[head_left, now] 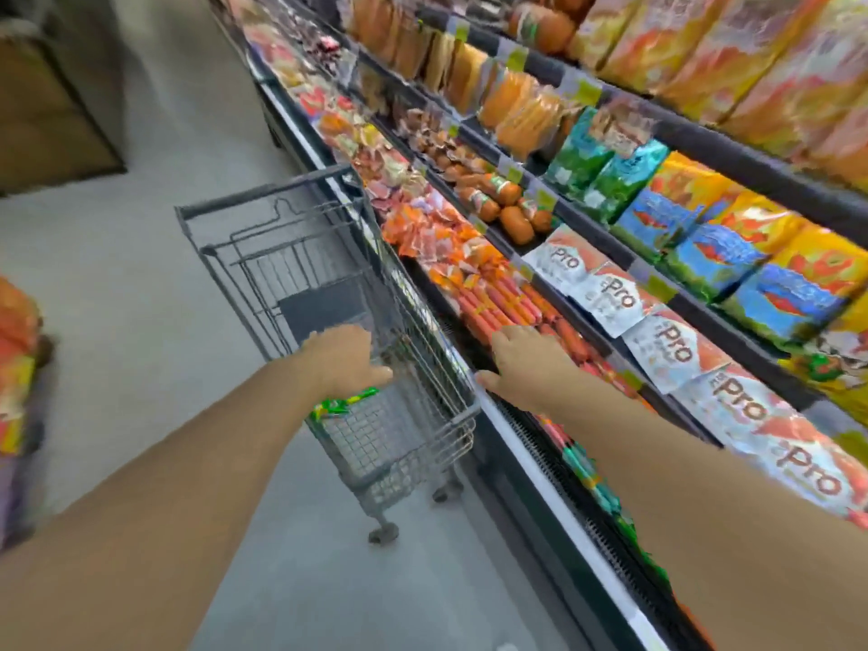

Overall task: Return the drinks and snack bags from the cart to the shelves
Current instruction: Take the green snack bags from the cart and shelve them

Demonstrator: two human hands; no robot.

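grey shop floor beside chilled shelves. left hand reaching down into wire cart, fingers hidden, grasp impossible to tell. green snack bag just under that hand, inside the cart. right hand spread flat, holding nothing, over red sausages, thumb near the white shelf edge.

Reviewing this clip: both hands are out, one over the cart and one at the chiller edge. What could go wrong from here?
1. The left hand reaches into the shopping cart above a green snack bag; a hasty grab could crush it or snag it on the wire.
2. The right hand lies open over the chiller's white front rail beside the red sausage packs; a sweep could knock them loose.
3. The view is blurred, so picking the right shelf looks uncertain.
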